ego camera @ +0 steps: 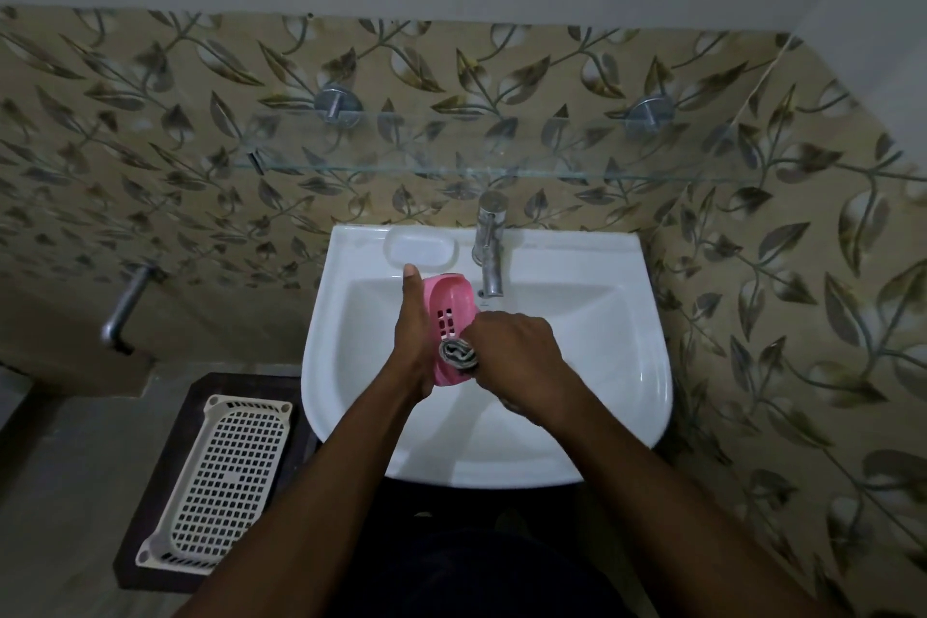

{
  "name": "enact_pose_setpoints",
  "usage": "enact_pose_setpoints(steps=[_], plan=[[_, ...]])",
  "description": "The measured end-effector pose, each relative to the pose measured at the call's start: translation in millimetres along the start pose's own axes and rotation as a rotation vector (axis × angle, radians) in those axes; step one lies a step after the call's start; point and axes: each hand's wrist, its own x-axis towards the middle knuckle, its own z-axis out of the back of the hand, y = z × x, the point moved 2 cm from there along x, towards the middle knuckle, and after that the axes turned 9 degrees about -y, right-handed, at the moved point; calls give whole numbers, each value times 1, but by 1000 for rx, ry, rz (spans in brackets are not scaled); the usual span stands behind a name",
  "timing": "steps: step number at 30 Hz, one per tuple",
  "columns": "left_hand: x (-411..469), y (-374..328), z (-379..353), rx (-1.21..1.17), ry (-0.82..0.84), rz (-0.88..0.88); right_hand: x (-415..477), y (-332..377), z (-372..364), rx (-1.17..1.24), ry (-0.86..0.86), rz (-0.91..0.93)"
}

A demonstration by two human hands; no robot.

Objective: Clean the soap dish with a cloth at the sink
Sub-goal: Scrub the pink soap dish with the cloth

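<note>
Over the white sink (627,366) my left hand (414,341) grips a pink slotted soap dish (451,306) along its left edge, thumb pointing up toward the wall. The dish is tilted on its side with its inner face turned right. My right hand (521,356) holds a bunched grey cloth (457,352) and presses it against the lower part of the dish's inner face. Most of the cloth is hidden inside my fist.
A chrome tap (489,251) stands at the back of the basin, just right of the dish, beside a moulded soap recess (421,248). A glass shelf (451,166) juts out above. A white perforated tray (225,482) lies on a dark stand at the left.
</note>
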Motion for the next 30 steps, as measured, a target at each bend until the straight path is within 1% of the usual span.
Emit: enact_pose_setpoints(steps=[2,3,4,5,6,7,8,9,10,13,14,15,17,19,21,24,26,30], plan=[[0,3,-2,-10,35,18,5,-7,4,27,72,-5],[0,3,-1,-15,43,23,7,-14,4,88,130,-35],[1,2,0,-26,42,15,8,-22,4,195,180,-94],[1,0,3,-37,40,5,8,-30,5,331,186,-170],[2,-2,5,-52,40,-5,6,-37,6,444,136,-250],[2,-3,7,-58,39,-8,3,-43,7,507,49,-314],[2,-4,8,-62,30,-5,1,-46,7,516,-36,-355],[2,-4,8,-61,24,2,-1,-45,7,497,-91,-365],[2,-4,6,-54,24,8,-3,-42,6,460,-108,-351],[2,-2,0,19,63,46,-9,-23,-2,233,-52,-176],[1,0,-2,49,60,63,-10,-18,-5,150,-57,-117],[-1,1,-2,73,37,71,-10,-16,-9,87,-84,-74],[1,4,-2,97,4,69,-4,-15,-11,3,-157,-45],[-1,1,-2,120,7,45,5,-16,-8,-15,-216,-68],[-1,0,-4,149,60,19,14,-18,-7,-2,-288,-102],[1,4,-5,169,83,-25,19,-17,-5,64,-396,-158],[4,6,-2,145,77,-26,16,-14,-5,96,-391,-142],[6,-6,4,7,49,34,-4,-5,-10,81,-269,-37]])
